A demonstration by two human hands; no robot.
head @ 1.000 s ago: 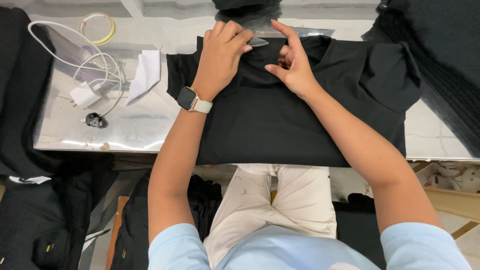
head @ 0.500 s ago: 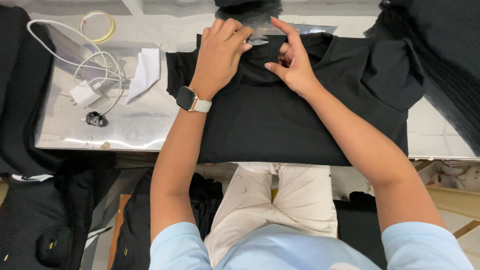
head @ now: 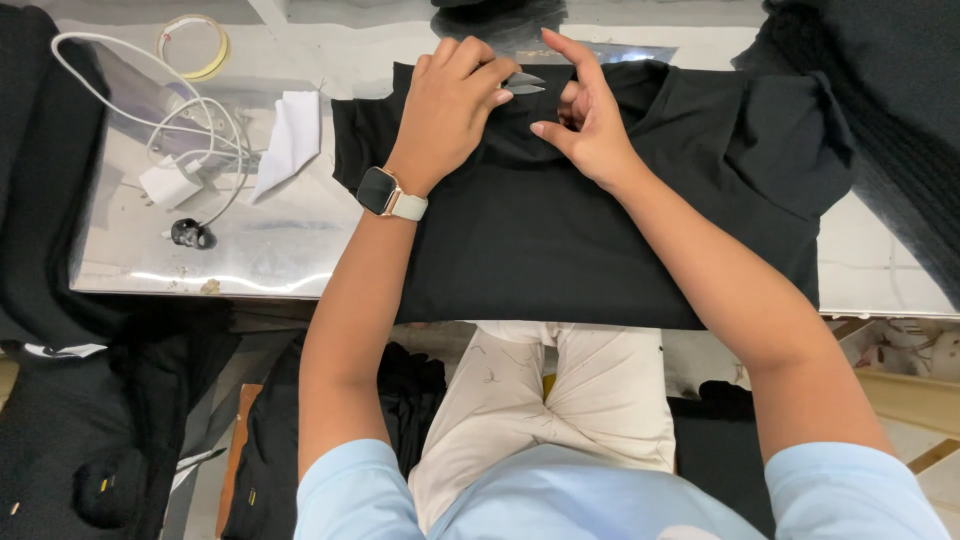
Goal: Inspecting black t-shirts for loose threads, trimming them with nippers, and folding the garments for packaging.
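Near the far edge of the tabletop (head: 250, 250), both hands met at the collar of a black garment (head: 560, 240) that lay folded flat, its long axis running along the near edge from left to right, its lower hem just over that edge. The left hand (head: 445, 105) was curled shut around small metal snips (head: 522, 83), whose points stuck out to the right toward the right hand (head: 590, 125). That right hand pinched a bit of the collar fabric between thumb and fingers, with the forefinger raised; its grip was closed on cloth. The snip tips lay just beside the pinched spot, so the left hand was the nearer one to the cutting point.

Toward the left edge sat a white charger with cable (head: 165, 180), a folded white paper (head: 290, 140), and a roll of tape (head: 195, 45) at the far left corner. No container was visible on the surface. Dark cloth (head: 860, 90) was heaped at the far right corner.
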